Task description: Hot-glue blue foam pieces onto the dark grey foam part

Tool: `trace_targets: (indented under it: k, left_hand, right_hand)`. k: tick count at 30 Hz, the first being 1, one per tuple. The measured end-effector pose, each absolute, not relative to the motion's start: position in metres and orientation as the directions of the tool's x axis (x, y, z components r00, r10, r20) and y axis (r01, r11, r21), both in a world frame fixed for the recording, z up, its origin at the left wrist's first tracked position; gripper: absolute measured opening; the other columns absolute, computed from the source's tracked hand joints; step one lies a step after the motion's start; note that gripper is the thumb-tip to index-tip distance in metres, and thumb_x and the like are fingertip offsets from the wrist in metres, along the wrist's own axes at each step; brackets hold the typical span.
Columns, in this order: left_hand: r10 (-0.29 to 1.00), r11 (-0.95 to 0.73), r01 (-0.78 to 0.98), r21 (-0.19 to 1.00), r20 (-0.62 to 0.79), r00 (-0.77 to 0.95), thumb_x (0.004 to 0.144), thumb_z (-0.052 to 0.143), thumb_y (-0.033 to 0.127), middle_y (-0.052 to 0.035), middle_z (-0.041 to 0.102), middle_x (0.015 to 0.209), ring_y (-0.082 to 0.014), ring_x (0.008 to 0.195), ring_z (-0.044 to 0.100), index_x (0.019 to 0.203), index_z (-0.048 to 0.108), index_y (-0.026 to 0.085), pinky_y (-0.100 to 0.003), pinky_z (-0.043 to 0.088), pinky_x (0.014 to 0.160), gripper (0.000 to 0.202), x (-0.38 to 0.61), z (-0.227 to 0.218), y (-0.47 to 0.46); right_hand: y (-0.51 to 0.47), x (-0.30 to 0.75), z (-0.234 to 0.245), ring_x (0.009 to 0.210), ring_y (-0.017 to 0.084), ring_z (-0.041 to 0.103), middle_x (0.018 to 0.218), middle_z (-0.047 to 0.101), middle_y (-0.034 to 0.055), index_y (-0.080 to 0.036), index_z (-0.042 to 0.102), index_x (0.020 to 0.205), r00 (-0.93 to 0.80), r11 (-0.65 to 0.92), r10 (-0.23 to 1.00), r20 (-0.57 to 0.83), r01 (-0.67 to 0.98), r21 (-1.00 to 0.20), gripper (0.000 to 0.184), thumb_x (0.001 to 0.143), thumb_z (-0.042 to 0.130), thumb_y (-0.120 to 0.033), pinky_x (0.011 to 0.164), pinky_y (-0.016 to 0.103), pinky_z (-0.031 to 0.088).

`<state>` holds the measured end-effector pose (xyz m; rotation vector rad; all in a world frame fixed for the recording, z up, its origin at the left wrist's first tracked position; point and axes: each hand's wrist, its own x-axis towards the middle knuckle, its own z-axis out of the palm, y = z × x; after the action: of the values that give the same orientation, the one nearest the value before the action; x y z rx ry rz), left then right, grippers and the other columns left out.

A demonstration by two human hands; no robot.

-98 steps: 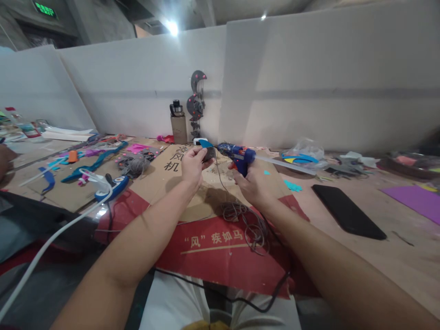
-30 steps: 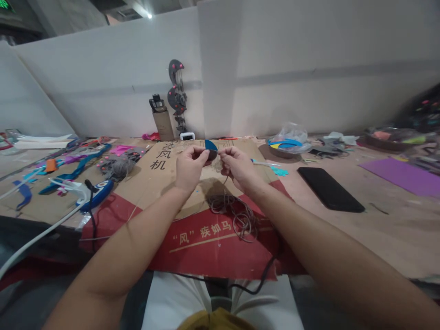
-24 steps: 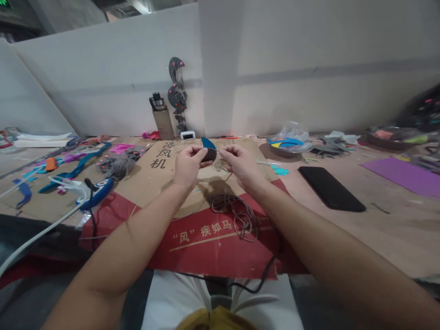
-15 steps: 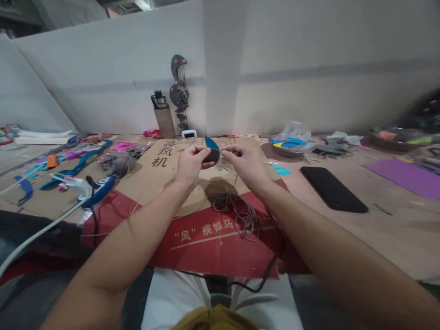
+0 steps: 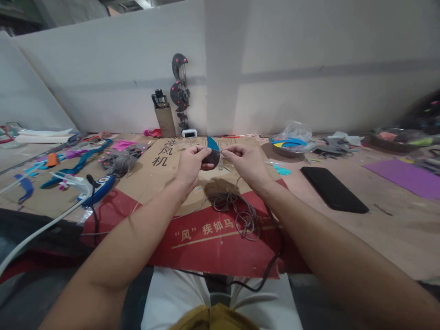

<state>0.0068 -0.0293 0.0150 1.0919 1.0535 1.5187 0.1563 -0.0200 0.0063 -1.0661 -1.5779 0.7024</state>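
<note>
My left hand (image 5: 191, 163) is closed on a small foam piece (image 5: 212, 150), blue on top and dark below, held above the flattened cardboard box (image 5: 220, 238). My right hand (image 5: 246, 161) pinches a thin grey string at the piece's right edge. The string runs down to a loose grey coil (image 5: 240, 213) lying on the cardboard between my forearms. Both hands meet at the piece, fingers curled.
A black phone (image 5: 333, 194) lies to the right, a purple foam sheet (image 5: 402, 176) beyond it. A blue glue gun (image 5: 98, 189) with a white cable rests at the left, amid blue and pink foam scraps. A bottle (image 5: 165, 119) and a grey foam ornament (image 5: 179, 94) stand by the white partition.
The blue glue gun has left my right hand, which now pinches the string at the foam piece. Over the last second the hands stayed nearly still.
</note>
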Motion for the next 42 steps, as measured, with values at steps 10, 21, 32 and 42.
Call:
trace_targets:
  k: [10,21,32,42]
  left_hand:
    - [0.935,-0.314,0.106,0.944,0.327,-0.140,0.074,0.067,0.024,-0.0029,0.063,0.071,-0.0113,0.064,0.060,0.073,0.063,0.014,-0.022,0.055,0.053,0.011,0.002,0.007,-0.023]
    - [0.959,-0.232,0.031,0.972,0.234,-0.162,0.074,0.068,0.022,-0.0031,0.064,0.072,-0.0104,0.061,0.059,0.073,0.062,0.013,-0.022,0.054,0.051,0.010,0.006,0.010,-0.027]
    - [0.980,-0.160,-0.147,0.976,0.140,-0.138,0.073,0.069,0.020,-0.0018,0.060,0.069,-0.0100,0.062,0.057,0.069,0.061,0.014,-0.021,0.052,0.051,0.011,0.008,0.012,-0.028]
    - [0.984,-0.169,-0.198,0.966,0.154,-0.089,0.071,0.070,0.021,-0.0016,0.061,0.069,-0.0102,0.063,0.058,0.070,0.061,0.013,-0.022,0.052,0.054,0.012,0.007,0.010,-0.027]
  right_hand:
    - [-0.010,0.148,-0.012,0.069,0.016,0.058,0.075,0.061,0.0014,-0.022,0.052,0.077,-0.111,0.422,0.906,0.408,0.223,-0.879,0.010,0.084,0.054,-0.027,0.066,0.031,0.046]
    - [-0.014,0.145,-0.005,0.057,0.009,0.039,0.064,0.044,-0.0045,-0.021,0.049,0.071,-0.027,0.267,0.964,0.266,0.048,-0.962,0.016,0.079,0.058,-0.030,0.050,0.023,0.033]
    - [-0.022,0.145,0.001,0.052,0.006,0.032,0.065,0.046,-0.0057,-0.019,0.056,0.073,-0.083,0.102,0.989,0.119,-0.190,-0.976,0.021,0.068,0.071,-0.032,0.047,0.022,0.027]
    - [-0.023,0.148,0.007,0.048,0.005,0.027,0.056,0.038,-0.0075,-0.017,0.054,0.068,-0.168,-0.054,0.986,0.005,-0.342,-0.938,0.015,0.063,0.068,-0.018,0.044,0.019,0.018]
